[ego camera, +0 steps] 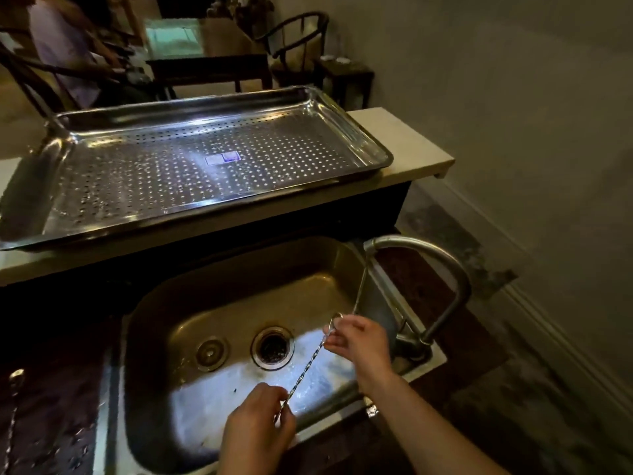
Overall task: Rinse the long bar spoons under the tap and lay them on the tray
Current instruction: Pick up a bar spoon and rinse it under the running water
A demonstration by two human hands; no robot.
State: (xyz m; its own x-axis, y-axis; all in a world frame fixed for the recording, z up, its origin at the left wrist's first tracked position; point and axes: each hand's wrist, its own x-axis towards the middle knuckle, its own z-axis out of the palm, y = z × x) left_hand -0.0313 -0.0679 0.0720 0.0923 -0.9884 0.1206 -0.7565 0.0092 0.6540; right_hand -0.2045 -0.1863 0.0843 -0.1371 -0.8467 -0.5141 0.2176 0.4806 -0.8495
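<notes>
Your pale ledge (411,145) bears the perforated tray (346,109), short of its right end; a bar spoon (13,414) lies on the dark counter (54,426).

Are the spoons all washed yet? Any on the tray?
Nothing finished yet: no spoon lies on the tray. In hand: the left hand and right hand hold one twisted bar spoon over the sink, its top end at the thin stream from the tap. Left: laying it on the tray, then probably another spoon lying on the left counter.

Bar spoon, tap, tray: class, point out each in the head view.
bar spoon (308,365), head view, middle of twisted stem
tap (411,242), head view, top of curved spout
tray (137,166), head view, bare perforated floor
</notes>
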